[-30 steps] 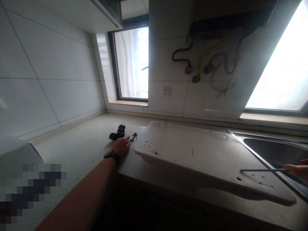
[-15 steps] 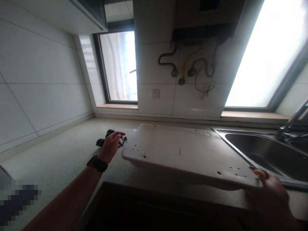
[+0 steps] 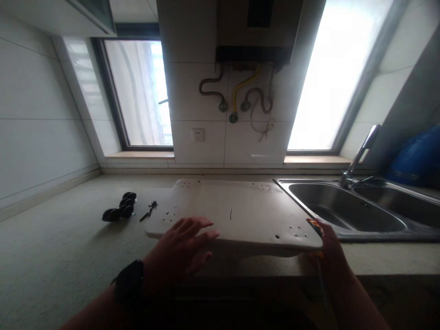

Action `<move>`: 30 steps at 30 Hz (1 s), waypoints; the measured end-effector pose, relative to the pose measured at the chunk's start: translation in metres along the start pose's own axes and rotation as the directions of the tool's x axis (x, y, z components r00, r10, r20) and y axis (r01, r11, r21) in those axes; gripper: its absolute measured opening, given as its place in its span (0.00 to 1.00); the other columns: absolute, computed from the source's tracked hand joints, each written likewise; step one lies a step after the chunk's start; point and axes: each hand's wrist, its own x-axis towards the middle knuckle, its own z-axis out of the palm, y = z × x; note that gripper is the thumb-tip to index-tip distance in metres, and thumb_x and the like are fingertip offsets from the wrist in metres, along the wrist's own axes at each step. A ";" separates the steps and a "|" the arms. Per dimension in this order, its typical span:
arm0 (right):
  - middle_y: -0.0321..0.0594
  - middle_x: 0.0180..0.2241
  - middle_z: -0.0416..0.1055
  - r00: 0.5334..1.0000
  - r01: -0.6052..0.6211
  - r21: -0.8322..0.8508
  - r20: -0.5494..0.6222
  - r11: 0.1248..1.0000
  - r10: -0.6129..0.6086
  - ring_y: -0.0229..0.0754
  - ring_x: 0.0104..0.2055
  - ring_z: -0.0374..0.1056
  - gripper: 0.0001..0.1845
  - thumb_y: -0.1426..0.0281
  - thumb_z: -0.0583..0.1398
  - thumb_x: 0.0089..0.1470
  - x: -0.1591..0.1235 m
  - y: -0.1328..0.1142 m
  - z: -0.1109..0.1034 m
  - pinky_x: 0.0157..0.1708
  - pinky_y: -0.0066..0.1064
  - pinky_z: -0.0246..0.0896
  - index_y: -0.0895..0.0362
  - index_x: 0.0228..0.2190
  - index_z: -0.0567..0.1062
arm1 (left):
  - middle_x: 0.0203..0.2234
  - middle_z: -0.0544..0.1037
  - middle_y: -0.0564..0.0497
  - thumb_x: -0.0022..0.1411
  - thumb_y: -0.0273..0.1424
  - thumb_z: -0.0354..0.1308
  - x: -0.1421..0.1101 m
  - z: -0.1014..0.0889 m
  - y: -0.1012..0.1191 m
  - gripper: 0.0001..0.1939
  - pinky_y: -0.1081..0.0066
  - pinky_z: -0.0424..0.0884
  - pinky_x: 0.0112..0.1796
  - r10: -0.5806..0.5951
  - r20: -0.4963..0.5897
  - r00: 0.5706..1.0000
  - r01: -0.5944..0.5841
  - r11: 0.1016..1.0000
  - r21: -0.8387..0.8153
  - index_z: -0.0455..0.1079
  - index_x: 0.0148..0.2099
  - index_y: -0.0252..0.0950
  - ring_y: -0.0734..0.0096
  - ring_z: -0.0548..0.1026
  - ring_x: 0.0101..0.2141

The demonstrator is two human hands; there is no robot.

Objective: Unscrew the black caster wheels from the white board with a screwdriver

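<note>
A white board (image 3: 213, 201) with groups of small holes near its corners lies on the countertop. My left hand (image 3: 185, 243) is over its front edge, fingers apart and holding nothing. At the board's front right corner, my right hand (image 3: 328, 247) is closed round what looks like a screwdriver (image 3: 314, 223) with a yellow and dark handle; a thin shaft seems to point down below the hand. Whether that hand also grips the board is unclear. Left of the board stand several black caster wheels (image 3: 118, 211). Between them and the board lies a small pile of dark screws (image 3: 153, 205).
A steel double sink (image 3: 330, 215) with a tall faucet (image 3: 357, 158) adjoins the board on the right. Behind are a tiled wall, a socket (image 3: 198, 134), and hoses under a water heater (image 3: 254, 32). Something blue (image 3: 415, 158) stands at far right.
My left hand has come away from the screws and moved right to the board's front edge. My right hand stays at the board's corner. The view has turned to the right.
</note>
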 end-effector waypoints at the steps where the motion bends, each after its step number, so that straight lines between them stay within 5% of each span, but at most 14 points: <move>1: 0.34 0.28 0.75 0.999 -0.049 0.009 0.009 0.999 0.049 0.38 0.24 0.70 0.18 0.58 0.66 0.46 0.000 -0.001 0.001 0.22 0.29 0.66 0.54 0.38 0.75 | 0.59 0.70 0.44 0.66 0.29 0.58 0.000 0.006 -0.001 0.26 0.52 0.69 0.54 0.026 0.000 1.000 -0.026 0.999 0.039 0.63 0.65 0.42 0.54 0.69 0.57; 6: 0.36 0.26 0.75 0.976 -0.201 0.018 0.088 0.979 0.199 0.39 0.23 0.70 0.22 0.53 0.64 0.50 -0.005 -0.005 0.008 0.22 0.28 0.66 0.55 0.41 0.75 | 0.61 0.70 0.45 0.66 0.25 0.56 -0.004 0.021 -0.015 0.29 0.53 0.68 0.56 0.066 0.015 0.998 -0.068 0.986 0.150 0.60 0.67 0.42 0.55 0.69 0.58; 10: 0.35 0.20 0.72 0.944 -0.286 -0.040 0.161 0.957 0.289 0.35 0.16 0.63 0.23 0.51 0.68 0.46 -0.020 -0.002 0.009 0.13 0.25 0.56 0.58 0.34 0.76 | 0.63 0.68 0.46 0.68 0.28 0.55 -0.008 0.020 -0.031 0.28 0.54 0.64 0.60 0.079 0.043 0.996 -0.084 0.990 0.117 0.59 0.68 0.42 0.58 0.66 0.61; 16: 0.34 0.20 0.72 0.925 -0.284 -0.073 0.243 0.956 0.294 0.35 0.15 0.62 0.21 0.55 0.69 0.44 -0.042 -0.002 0.013 0.12 0.26 0.56 0.56 0.34 0.74 | 0.63 0.69 0.51 0.68 0.27 0.55 -0.015 0.021 -0.053 0.26 0.55 0.57 0.64 0.083 0.009 0.997 -0.083 0.993 0.087 0.62 0.66 0.46 0.60 0.60 0.66; 24: 0.25 0.13 0.61 0.929 -0.303 -0.129 0.180 0.944 0.323 0.31 0.09 0.52 0.19 0.52 0.63 0.51 -0.099 0.002 0.022 0.07 0.21 0.46 0.52 0.37 0.70 | 0.63 0.70 0.55 0.69 0.25 0.55 -0.019 0.016 -0.059 0.19 0.48 0.51 0.63 -0.014 -0.049 0.999 0.021 0.988 0.151 0.70 0.58 0.50 0.55 0.56 0.67; 30: 0.26 0.18 0.68 0.942 -0.301 -0.085 0.128 0.950 0.310 0.31 0.13 0.57 0.29 0.48 0.67 0.45 -0.162 0.003 0.035 0.10 0.21 0.52 0.52 0.42 0.69 | 0.59 0.71 0.48 0.67 0.24 0.57 -0.018 0.021 -0.056 0.18 0.46 0.61 0.53 -0.196 -0.181 0.964 0.240 0.933 0.269 0.72 0.55 0.49 0.46 0.64 0.60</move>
